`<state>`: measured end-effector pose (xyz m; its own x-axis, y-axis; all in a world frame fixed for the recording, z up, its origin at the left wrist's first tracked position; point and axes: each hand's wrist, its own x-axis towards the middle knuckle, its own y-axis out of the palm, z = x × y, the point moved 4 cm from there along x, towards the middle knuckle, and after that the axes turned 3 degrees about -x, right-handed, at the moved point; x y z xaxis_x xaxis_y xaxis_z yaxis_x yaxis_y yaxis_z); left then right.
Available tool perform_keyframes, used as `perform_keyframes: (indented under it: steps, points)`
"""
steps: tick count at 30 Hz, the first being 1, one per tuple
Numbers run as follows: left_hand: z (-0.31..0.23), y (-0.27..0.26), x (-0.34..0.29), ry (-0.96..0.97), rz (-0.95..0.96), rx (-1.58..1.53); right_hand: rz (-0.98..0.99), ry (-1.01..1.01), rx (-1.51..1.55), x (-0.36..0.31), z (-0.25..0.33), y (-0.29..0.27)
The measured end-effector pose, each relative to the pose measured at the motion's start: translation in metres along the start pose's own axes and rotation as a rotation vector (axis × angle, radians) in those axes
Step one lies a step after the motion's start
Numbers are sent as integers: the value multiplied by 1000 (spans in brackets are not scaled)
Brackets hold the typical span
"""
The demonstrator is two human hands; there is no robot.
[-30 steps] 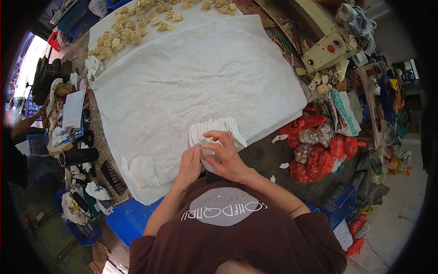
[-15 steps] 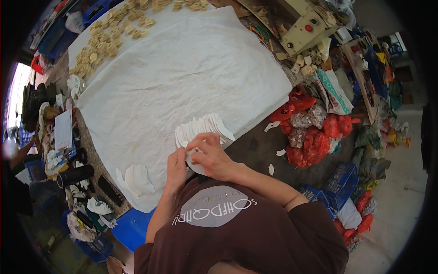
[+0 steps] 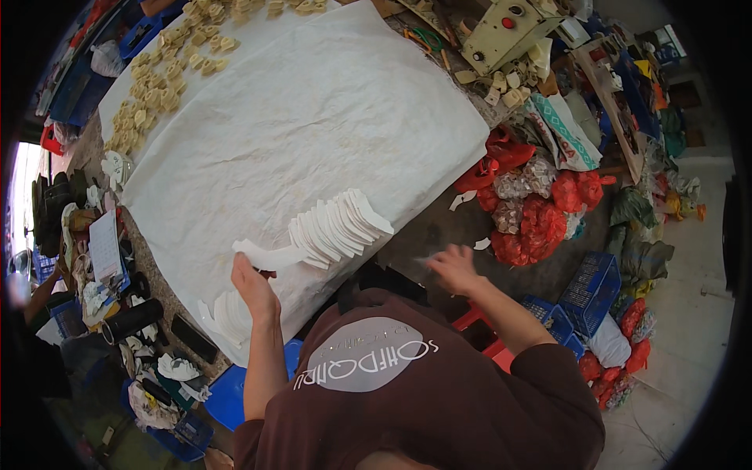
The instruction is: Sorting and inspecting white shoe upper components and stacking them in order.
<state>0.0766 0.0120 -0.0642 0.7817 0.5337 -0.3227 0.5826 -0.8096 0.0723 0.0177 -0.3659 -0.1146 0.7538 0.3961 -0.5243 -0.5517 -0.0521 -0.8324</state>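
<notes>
My left hand (image 3: 257,291) is closed on the end of a flat, curved white piece (image 3: 274,257), with the thumb beside it. The far end of that piece meets a fanned row of similar white pieces (image 3: 337,225) near the front edge of the cloth. Partly behind my left wrist lies a smaller stack of white pieces (image 3: 227,316). Off the table's edge, my right hand (image 3: 456,270) hangs over the floor, its fingers drawn together. At its fingertips is a pale blur, too smeared to name.
A white cloth (image 3: 305,117) covers the table, with many cream-coloured moulded parts (image 3: 160,98) at its far left. To the right are red plastic bags (image 3: 535,235) and a blue crate (image 3: 586,283). White scraps (image 3: 462,200) lie on the floor. A control box (image 3: 509,35) stands at the back.
My hands have parted from in front of the row. The left has moved left with a white piece; the right has swung right, past the table's edge.
</notes>
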Motion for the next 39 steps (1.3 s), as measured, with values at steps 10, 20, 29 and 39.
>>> perform_keyframes:
  steps: [10, 20, 29, 39]
  points:
    - [33, 91, -44, 92, 485, 462, -537, -164, 919, 52, 88, -106]
    - [72, 48, -15, 224, 85, 811, -447, 170, 1064, 131, 47, -56]
    - [115, 31, 6, -201, -88, 635, -519, 144, 963, 170, 32, -5]
    - [108, 46, 4, -224, -90, 582, -169, 235, 1365, 169, 38, -21]
